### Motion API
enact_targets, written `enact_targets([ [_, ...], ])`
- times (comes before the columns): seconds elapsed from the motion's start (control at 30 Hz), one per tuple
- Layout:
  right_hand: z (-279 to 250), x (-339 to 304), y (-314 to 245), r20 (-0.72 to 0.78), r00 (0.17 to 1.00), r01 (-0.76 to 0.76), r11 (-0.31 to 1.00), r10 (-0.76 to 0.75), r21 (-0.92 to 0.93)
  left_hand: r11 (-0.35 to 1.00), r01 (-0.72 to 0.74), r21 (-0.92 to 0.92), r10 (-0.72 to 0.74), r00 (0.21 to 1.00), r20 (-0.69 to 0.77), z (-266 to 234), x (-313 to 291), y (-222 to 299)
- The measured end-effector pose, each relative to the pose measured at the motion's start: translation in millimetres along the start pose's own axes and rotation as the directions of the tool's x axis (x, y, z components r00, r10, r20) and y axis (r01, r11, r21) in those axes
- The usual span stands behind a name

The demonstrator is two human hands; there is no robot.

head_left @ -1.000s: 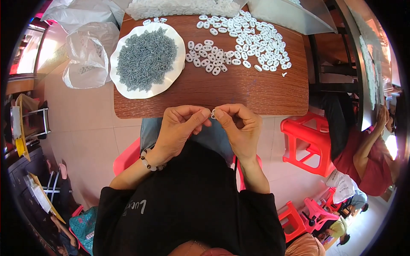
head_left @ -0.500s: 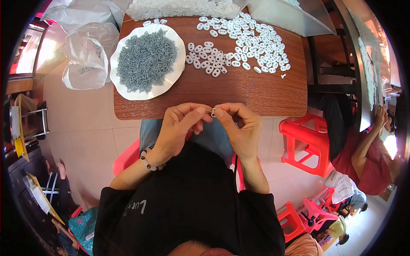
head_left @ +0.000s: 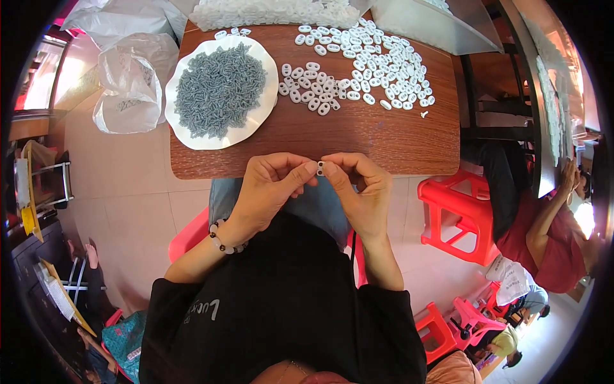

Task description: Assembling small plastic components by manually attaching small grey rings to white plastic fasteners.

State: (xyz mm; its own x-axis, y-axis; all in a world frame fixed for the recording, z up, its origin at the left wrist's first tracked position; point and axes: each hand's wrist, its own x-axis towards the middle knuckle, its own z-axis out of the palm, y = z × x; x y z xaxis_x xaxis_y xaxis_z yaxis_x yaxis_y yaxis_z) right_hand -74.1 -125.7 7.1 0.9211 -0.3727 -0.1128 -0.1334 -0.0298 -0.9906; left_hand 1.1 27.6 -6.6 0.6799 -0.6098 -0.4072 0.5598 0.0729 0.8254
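Just beyond the table's near edge, both my hands meet over a small white oval piece with two holes (head_left: 320, 168). The thumb and forefinger of my right hand (head_left: 363, 195) pinch its right side. From the other side, my left hand (head_left: 268, 185) presses its thumb and forefinger closed against the piece. Any smaller part between those left fingertips is hidden. Ahead on the table, white oval pieces (head_left: 384, 67) like it lie scattered, with a smaller cluster (head_left: 313, 88) to their left. Many small blue-grey plastic bits (head_left: 220, 89) fill a white wavy-rimmed plate (head_left: 182, 123) at the left.
The brown wooden table (head_left: 396, 141) has rounded corners. A heap of translucent white pieces (head_left: 275, 14) lies at its far edge, beside a pale tray wall (head_left: 422, 25). Plastic bags (head_left: 131, 83) sit left of the plate. A red stool (head_left: 457, 214) and a person in dark red (head_left: 543, 237) are at the right.
The oval piece has turned between my fingers, so both its holes now show. My left fingertips have shifted slightly right, up against it. The table's things stay put.
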Motion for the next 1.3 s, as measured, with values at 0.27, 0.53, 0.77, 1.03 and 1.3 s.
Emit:
enact_targets([
  [0.27, -3.5, -2.5, -0.5, 0.039, 0.998, -0.041, 0.999, 0.042, -0.027, 0.996, -0.077, 0.034, 0.079, 0.996, -0.043, 2.4, -0.8, -0.6],
  [0.53, -3.3, -3.3, 0.0, 0.014, 0.999, -0.031, 0.999, 0.031, -0.009, 0.989, -0.020, -0.149, 0.024, 0.999, 0.029, -0.9, -0.3, 1.3],
  [0.77, -3.5, -4.2, 0.6, 0.024, 0.999, -0.028, 0.999, 0.029, -0.027, 0.986, 0.077, -0.149, -0.075, 0.997, 0.016, -1.1, -0.8, -1.9],
  [1.03, -2.4, -3.1, 0.8, 0.035, 0.999, -0.033, 0.999, 0.034, -0.038, 0.989, 0.054, -0.139, -0.058, 0.998, -0.019, -1.4, -1.3, -4.5],
  [1.3, -2.6, -1.1, -4.6, 0.042, 0.997, -0.062, 0.995, 0.065, -0.073, 0.997, 0.036, -0.062, -0.039, 0.998, -0.041, -0.2, -0.1, -4.3],
])
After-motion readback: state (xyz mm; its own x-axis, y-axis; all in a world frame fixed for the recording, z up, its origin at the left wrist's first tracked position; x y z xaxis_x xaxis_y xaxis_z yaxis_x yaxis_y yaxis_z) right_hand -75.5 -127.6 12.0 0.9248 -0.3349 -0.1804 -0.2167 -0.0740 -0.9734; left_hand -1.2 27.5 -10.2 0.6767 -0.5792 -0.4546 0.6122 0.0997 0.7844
